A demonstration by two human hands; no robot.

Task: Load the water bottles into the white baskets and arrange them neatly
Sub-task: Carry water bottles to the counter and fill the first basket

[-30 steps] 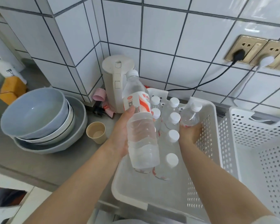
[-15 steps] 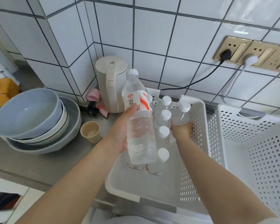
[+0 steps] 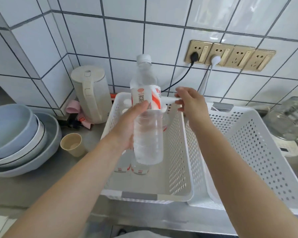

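item: water bottle (image 3: 147, 127), clear, white cap, red-and-white label. location: held upright in the air over the left white basket (image 3: 177, 162), above the bottles already standing in it (image 3: 138, 167), which are mostly hidden behind it.

grip, left hand (image 3: 127, 127): fingers and thumb wrapped round the bottle's middle, thumb lying on the lower edge of the label; firm-looking hold.

grip, right hand (image 3: 190, 103): fingers loosely spread, holding nothing, raised above the far right corner of the same basket, near the bottle but apart from it.

item: second white basket (image 3: 258, 152), just right of the first, walls touching or nearly so; no bottles seen inside it.

hazards, judged:
- bottle lowered onto the caps beneath would tip standing bottles; cause: its own body blocks the view of the gap.
- smooth ribbed plastic may slide in a one-handed hold if the grip loosens.
- a swing to the left could strike the kettle (image 3: 91, 93) or paper cup (image 3: 71, 146) on the surface (image 3: 46, 184).
- stacked bowls (image 3: 15, 140) sit near left; an elbow could catch them.
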